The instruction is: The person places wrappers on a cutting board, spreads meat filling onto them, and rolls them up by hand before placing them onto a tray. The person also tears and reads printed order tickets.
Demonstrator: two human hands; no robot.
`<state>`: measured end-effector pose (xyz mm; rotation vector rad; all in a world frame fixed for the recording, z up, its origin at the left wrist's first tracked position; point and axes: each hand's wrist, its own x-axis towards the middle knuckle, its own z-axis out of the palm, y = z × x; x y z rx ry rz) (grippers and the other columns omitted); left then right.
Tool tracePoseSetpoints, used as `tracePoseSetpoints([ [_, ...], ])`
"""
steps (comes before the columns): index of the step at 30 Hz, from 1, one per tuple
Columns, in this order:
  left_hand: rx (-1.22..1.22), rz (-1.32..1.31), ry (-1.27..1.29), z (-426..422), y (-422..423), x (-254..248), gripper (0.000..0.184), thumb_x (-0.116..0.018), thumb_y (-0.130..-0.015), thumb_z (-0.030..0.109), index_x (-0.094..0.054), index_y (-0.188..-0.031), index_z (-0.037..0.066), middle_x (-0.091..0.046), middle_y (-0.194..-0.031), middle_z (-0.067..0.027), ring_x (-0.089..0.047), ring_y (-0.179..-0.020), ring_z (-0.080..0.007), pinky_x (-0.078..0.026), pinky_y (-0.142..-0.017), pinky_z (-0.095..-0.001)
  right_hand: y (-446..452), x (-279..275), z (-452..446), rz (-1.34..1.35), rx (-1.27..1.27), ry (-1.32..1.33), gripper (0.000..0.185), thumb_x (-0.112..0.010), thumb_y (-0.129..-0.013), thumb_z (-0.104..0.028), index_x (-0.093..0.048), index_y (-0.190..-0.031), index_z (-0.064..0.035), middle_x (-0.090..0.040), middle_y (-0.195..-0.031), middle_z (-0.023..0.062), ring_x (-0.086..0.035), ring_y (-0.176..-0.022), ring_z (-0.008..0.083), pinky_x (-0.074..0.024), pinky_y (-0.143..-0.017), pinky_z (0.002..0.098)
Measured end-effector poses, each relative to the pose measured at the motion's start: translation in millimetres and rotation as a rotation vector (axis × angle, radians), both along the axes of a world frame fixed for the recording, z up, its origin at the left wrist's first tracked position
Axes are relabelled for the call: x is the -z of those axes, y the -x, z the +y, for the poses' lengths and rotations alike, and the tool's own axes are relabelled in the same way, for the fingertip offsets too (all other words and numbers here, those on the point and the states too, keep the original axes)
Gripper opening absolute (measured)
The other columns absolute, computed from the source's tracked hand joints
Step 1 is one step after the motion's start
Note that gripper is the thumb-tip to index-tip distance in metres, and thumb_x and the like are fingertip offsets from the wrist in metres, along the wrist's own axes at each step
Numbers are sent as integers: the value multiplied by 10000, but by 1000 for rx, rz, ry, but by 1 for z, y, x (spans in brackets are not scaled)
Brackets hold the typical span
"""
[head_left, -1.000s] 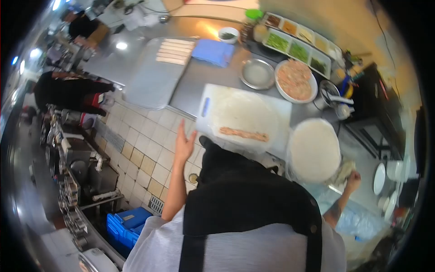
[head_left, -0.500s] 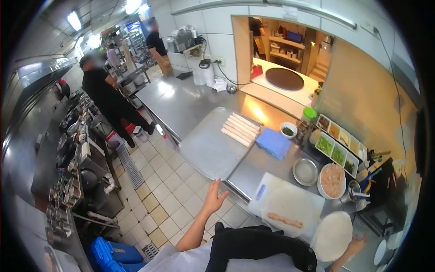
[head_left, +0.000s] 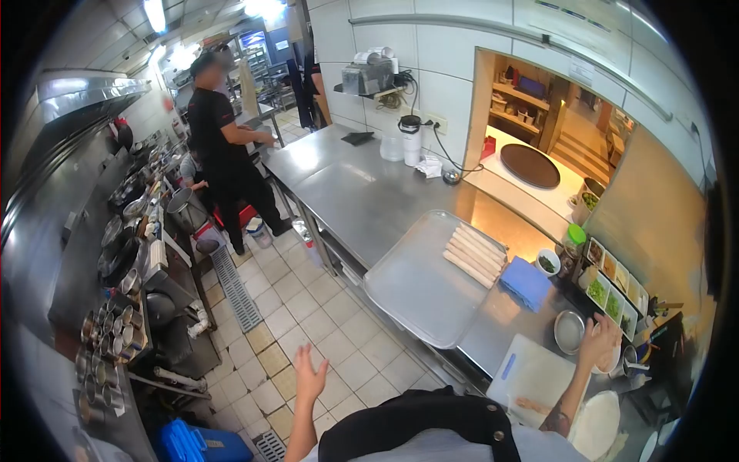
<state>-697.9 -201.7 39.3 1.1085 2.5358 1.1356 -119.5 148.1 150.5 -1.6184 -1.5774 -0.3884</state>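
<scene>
Apparently the rolls [head_left: 476, 254] lay finished on the tray [head_left: 408, 285], the filling strip [head_left: 531, 405] unwrapped on the board [head_left: 525, 366]; the left hand [head_left: 310, 377] had fingers splayed, the right hand's [head_left: 603, 344] I couldn't tell.

Right grip [head_left: 601, 343] now by filling bowl [head_left: 613, 361]

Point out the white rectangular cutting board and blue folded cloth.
White rectangular cutting board [head_left: 499, 388]: head view, bare end near blue slot.
Blue folded cloth [head_left: 526, 284]: head view, middle of top.
</scene>
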Motion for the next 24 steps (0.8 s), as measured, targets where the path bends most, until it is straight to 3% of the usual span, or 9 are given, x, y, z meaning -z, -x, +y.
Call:
tracePoseSetpoints([
  [3, -174, -80, 73, -37, 14, -9, 699, -701, -859, 271, -395, -1429, 6, -352, -1461, -328, -314, -1374, -462, -287, -1124, -501, 84, -20, 30, 169, -222, -18, 193, -696, -841, -100, -689, -1023, -37, -614, -1158, 191, -566, -1148, 357, -439, -988, 408],
  [9, -330, -182, 90, -59, 33, 16, 682, -703, -856, 242, -405, -1421, 4, -338, -1468, -317, -323, -1370, -455, -292, -1122, -489, 234, -32, 95, 321, -412, -45, 97, -689, -831, -83, -688, -909, -26, -636, -1100, 168, -600, -1081, 322, -447, -971, 388],
  [15, -358, -254, 92, -25, 96, 32, 644, -705, -854, 233, -435, -1391, 2, -348, -1456, -315, -330, -1366, -456, -302, -1117, -483, 374, -44, 148, 566, -506, 66, 74, -685, -862, -103, -688, -887, -34, -643, -1042, 101, -621, -961, 208, -499, -698, 354],
  [18, -321, -212, 183, -5, 160, 37, 631, -707, -849, 218, -444, -1382, 5, -354, -1452, -309, -337, -1362, -452, -310, -1113, -475, 426, -43, 187, 662, -577, -26, 116, -663, -889, -102, -703, -958, -18, -652, -1009, 77, -618, -925, 156, -520, -730, 329],
  [21, -238, -138, 298, 23, 233, 8, 617, -707, -846, 201, -451, -1372, 4, -360, -1452, -298, -342, -1359, -449, -320, -1106, -473, 475, -58, 220, 701, -602, -83, 171, -651, -894, -89, -704, -1025, 8, -666, -987, 76, -635, -911, 154, -517, -822, 285],
  [24, -204, -65, 241, 45, 311, -4, 607, -707, -843, 189, -457, -1363, 1, -367, -1451, -286, -358, -1349, -441, -333, -1092, -472, 529, -101, 233, 767, -659, -101, 168, -666, -889, -99, -714, -1018, -2, -682, -979, 82, -643, -895, 150, -504, -834, 277],
])
